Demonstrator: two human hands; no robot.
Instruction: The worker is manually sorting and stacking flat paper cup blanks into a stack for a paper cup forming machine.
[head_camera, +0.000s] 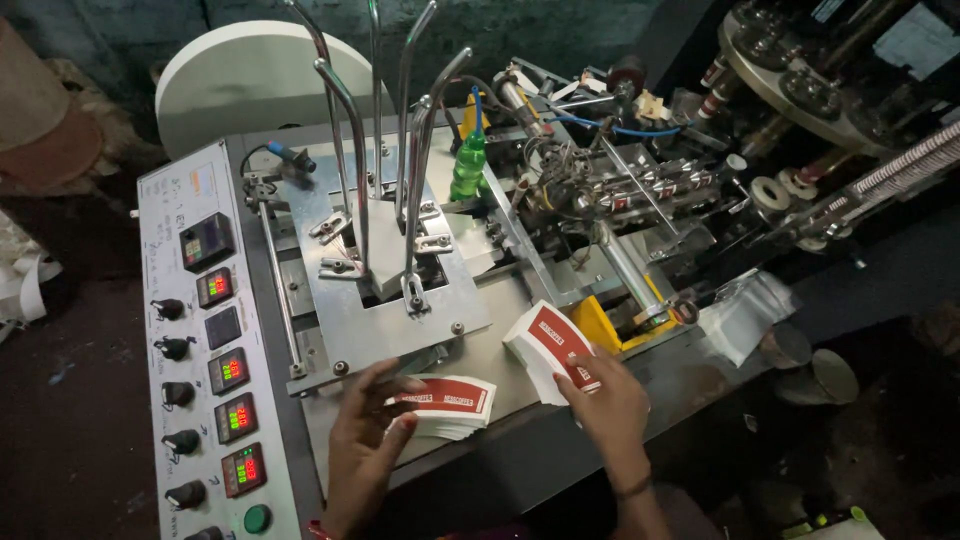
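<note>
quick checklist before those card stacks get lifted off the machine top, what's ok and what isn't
1. Left hand on the flat stack of red and white cards: ok, fingers touch its near edge.
2. Right hand grips the tilted stack: ok.
3. Flat stack edges squared: not ok, lower cards fan out.
4. Upright guide rods free of hands: ok.
5. Card slot at the rod base holds cards: cannot tell.
6. Control panel displays lit: ok.

Dim scene — light pools centrally, edges sink into shadow, corners bend.
</note>
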